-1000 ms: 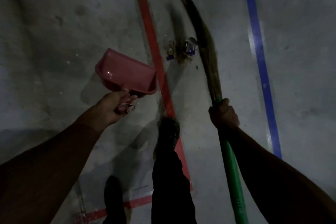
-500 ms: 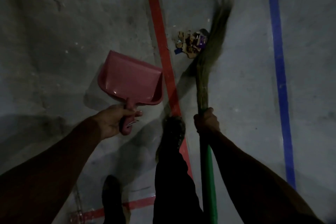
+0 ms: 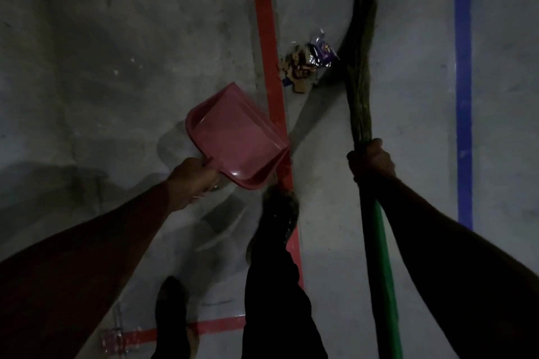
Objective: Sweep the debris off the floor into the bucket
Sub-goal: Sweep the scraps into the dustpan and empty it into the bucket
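Left hand point(image 3: 194, 181) gripping pink plastic dustpan point(image 3: 233, 137) by its handle, tilted above grey concrete floor point(image 3: 116, 67). Right hand point(image 3: 372, 160) wrapped around green-handled straw broom point(image 3: 361, 67). Small debris pile point(image 3: 306, 65) between red floor stripe point(image 3: 267, 38) and bristles.

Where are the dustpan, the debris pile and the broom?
pink dustpan point(image 3: 233, 137), head view, inner face of the scoop.
debris pile point(image 3: 306, 63), head view, middle of the scraps.
broom point(image 3: 361, 67), head view, straw bristles.
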The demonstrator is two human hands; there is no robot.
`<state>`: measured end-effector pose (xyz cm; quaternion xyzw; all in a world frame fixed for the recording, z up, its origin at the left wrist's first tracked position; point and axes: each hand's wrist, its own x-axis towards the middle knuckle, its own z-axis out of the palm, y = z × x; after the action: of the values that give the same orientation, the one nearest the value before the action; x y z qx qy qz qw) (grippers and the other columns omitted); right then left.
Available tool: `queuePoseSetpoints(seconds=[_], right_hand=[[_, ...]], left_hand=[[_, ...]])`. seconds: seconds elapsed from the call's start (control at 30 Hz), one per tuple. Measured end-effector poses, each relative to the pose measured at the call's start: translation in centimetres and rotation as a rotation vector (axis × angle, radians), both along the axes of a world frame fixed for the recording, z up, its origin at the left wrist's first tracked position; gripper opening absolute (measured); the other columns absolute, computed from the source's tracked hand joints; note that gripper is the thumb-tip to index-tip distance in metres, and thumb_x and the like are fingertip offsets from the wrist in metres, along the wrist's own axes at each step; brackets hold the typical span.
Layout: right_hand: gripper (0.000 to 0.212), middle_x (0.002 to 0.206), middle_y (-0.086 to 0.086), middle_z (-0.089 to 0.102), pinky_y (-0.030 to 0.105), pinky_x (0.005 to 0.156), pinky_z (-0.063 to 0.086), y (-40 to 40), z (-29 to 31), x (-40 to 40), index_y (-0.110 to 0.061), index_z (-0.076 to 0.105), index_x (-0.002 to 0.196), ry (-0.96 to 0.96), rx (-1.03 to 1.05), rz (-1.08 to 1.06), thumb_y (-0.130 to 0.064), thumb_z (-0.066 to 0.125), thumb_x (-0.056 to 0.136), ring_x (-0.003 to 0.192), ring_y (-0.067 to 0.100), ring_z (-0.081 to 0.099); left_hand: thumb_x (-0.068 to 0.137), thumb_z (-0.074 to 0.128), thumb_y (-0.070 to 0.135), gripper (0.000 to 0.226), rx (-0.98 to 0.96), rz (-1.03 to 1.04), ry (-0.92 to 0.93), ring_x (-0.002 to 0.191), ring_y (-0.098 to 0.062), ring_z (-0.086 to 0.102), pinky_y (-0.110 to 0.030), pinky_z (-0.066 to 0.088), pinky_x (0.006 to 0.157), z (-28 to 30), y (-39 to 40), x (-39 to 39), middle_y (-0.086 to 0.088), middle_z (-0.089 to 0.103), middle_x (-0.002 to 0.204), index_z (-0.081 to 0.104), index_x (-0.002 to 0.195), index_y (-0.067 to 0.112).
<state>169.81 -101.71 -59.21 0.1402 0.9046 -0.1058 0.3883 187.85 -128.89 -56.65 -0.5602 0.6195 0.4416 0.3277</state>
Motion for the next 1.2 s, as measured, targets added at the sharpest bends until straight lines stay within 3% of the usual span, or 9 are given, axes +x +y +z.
queuePoseSetpoints(seconds=[0.1,0.2,0.47,0.53,0.67,0.83,0.9,1.03,1.2], right_hand=[[0.026,0.110,0.016,0.061,0.037,0.080,0.049,-1.3,-1.7,1.0,-0.015,0.037,0.106,-0.028,-0.022,0.127,-0.028,0.053,0.090,0.092,0.034,0.062],[0.035,0.116,0.018,0.060,0.036,0.082,0.041,-1.2,-1.3,3.8,-0.012,0.039,0.122,-0.003,0.002,0.178,-0.030,0.050,0.093,0.103,0.036,0.059],[0.044,0.116,0.022,0.060,0.047,0.086,0.052,0.1,0.0,-2.3,-0.009,0.037,0.128,0.130,-0.008,0.118,-0.035,0.051,0.094,0.098,0.039,0.062],[0.044,0.111,0.019,0.061,0.050,0.075,0.058,-1.1,-1.5,-6.0,-0.011,0.039,0.125,0.091,-0.081,0.087,-0.036,0.054,0.092,0.090,0.037,0.066],[0.038,0.084,0.007,0.056,0.027,0.038,0.049,-3.6,-4.4,-8.7,-0.018,0.041,0.115,-0.008,-0.089,0.179,-0.033,0.060,0.086,0.058,0.025,0.064],[0.057,0.120,0.021,0.059,0.037,0.080,0.046,-2.6,-4.4,1.2,-0.015,0.032,0.143,-0.084,-0.082,0.440,-0.032,0.053,0.092,0.104,0.039,0.061],[0.051,0.112,0.018,0.061,0.033,0.077,0.042,-2.1,-2.2,5.2,-0.015,0.034,0.140,-0.129,-0.112,0.488,-0.031,0.050,0.095,0.098,0.037,0.062],[0.014,0.059,-0.011,0.041,0.018,0.044,0.023,-0.5,3.1,8.5,-0.022,0.039,0.098,0.058,-0.209,0.526,-0.027,0.052,0.095,0.042,0.008,0.037],[0.035,0.084,0.006,0.055,0.036,0.070,0.045,0.1,1.6,2.0,-0.012,0.040,0.122,0.067,-0.035,0.385,-0.033,0.048,0.096,0.080,0.033,0.060]], left_hand=[[0.092,0.048,0.054,0.059,-0.016,-0.007,-0.008,0.039,-0.017,0.044,-0.017,0.031,0.045,-1.4,0.0,-0.2,0.000,0.049,0.039,0.052,0.048,0.015],[0.092,0.050,0.050,0.055,-0.012,0.022,-0.018,0.043,-0.018,0.045,-0.017,0.033,0.046,-2.2,-0.1,-0.3,0.000,0.049,0.040,0.052,0.050,0.015],[0.082,0.066,0.037,0.030,0.028,-0.009,-0.025,0.052,-0.017,0.054,-0.021,0.040,0.051,-5.3,-0.6,-0.5,-0.002,0.060,0.057,0.062,0.066,0.012],[0.081,0.072,0.032,0.023,0.062,-0.006,0.010,0.053,-0.016,0.055,-0.020,0.039,0.048,-6.3,-0.7,-0.5,-0.005,0.061,0.065,0.063,0.078,0.011],[0.085,0.070,0.029,0.018,0.076,-0.002,0.051,0.049,-0.013,0.053,-0.017,0.037,0.041,-8.2,-0.4,-1.4,-0.005,0.061,0.068,0.062,0.079,0.014],[0.088,0.068,0.026,0.022,0.123,-0.024,0.069,0.047,-0.014,0.050,-0.019,0.037,0.044,-9.0,-0.3,-3.4,-0.005,0.057,0.061,0.060,0.073,0.012],[0.088,0.069,0.026,0.022,0.115,-0.029,0.069,0.051,-0.016,0.051,-0.020,0.038,0.047,-8.9,-0.3,-3.9,-0.006,0.056,0.063,0.062,0.076,0.009],[0.083,0.073,0.030,0.022,0.054,-0.061,0.045,0.056,-0.021,0.054,-0.022,0.039,0.052,-8.5,-0.5,-4.2,-0.008,0.058,0.068,0.062,0.079,0.012],[0.077,0.073,0.049,0.053,-0.054,-0.228,-0.056,0.094,-0.030,0.064,-0.035,0.054,0.083,-8.7,-1.3,-4.1,-0.013,0.065,0.104,0.064,0.111,0.009]])
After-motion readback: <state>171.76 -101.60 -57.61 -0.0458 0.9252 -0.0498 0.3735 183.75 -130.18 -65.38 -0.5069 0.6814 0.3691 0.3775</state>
